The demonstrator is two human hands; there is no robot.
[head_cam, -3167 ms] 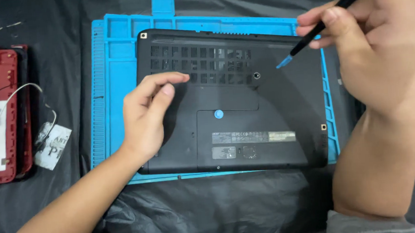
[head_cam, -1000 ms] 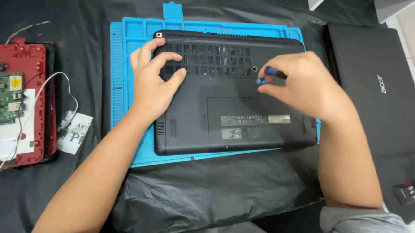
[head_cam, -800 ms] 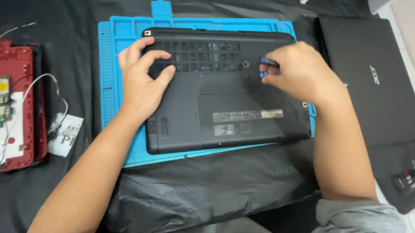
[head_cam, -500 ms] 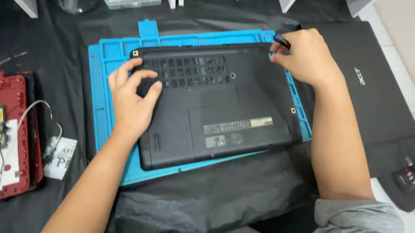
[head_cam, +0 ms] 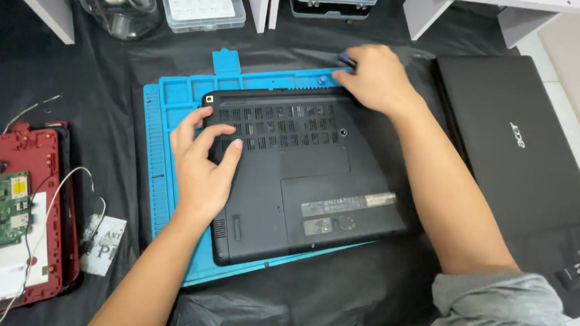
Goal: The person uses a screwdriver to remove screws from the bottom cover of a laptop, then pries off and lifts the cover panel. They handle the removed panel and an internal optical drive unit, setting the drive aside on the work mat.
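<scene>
Right hand [head_cam: 377,79] slid off the black plastic laptop underside [head_cam: 304,172] to the blue silicone mat's [head_cam: 168,110] top trays, pinching the dark blue-tipped screwdriver [head_cam: 346,60], while the left hand [head_cam: 204,167] lies flat, steadying it.

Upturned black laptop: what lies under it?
A blue work mat lies under the laptop, showing along its left, top and bottom edges. The mat's middle is covered.

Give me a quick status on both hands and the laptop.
Left hand flat on the upturned black laptop, open. Right hand at its far edge, closed on a blue-tipped tool. Laptop lies on the blue mat. Nothing in the way.
</scene>
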